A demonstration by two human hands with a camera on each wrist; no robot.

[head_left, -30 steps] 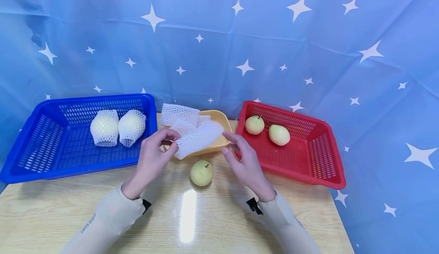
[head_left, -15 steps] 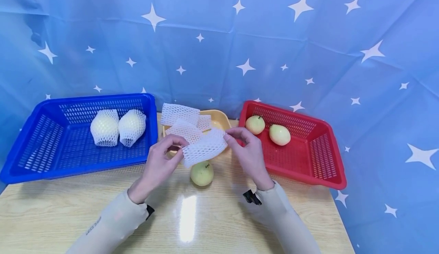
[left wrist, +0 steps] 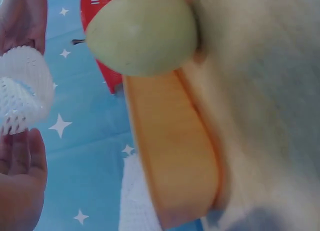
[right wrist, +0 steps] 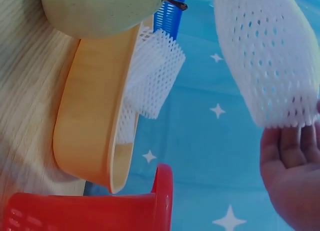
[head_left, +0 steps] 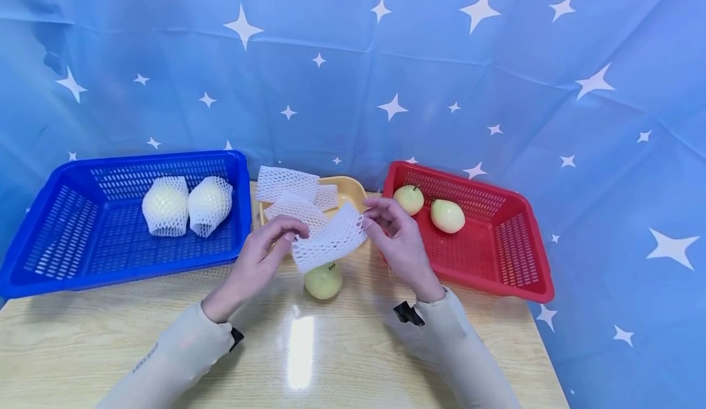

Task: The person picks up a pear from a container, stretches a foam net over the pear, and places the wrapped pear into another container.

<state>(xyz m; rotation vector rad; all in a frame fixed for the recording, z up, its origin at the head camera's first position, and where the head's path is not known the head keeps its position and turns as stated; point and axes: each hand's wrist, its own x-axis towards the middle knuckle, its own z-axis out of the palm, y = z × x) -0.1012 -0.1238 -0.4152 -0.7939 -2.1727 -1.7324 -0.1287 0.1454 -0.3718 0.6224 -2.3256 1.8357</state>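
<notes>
Both hands hold a white foam fruit net (head_left: 330, 241) in the air above a pale green pear (head_left: 323, 281) on the table. My left hand (head_left: 265, 251) has its thumb and fingers at the net's left end. At the right end, my right hand (head_left: 398, 237) pinches the edge between thumb and fingers. In the left wrist view the net (left wrist: 37, 73) shows its round mouth gaping, with fingers at its rim. The right wrist view shows the right fingers (right wrist: 290, 146) against the net's edge, the thumb hidden.
Behind the hands, a yellow tray (head_left: 355, 191) holds several more foam nets (head_left: 287, 183). A blue basket (head_left: 127, 259) at left contains two netted pears (head_left: 167, 206). The red basket (head_left: 469, 256) at right contains two bare pears (head_left: 448, 216). A starry curtain (head_left: 331, 90) hangs behind.
The right hand, apart from the net one second ago, has taken its right end. The net has come down and nearer, now overlapping the pear's top in the head view.
</notes>
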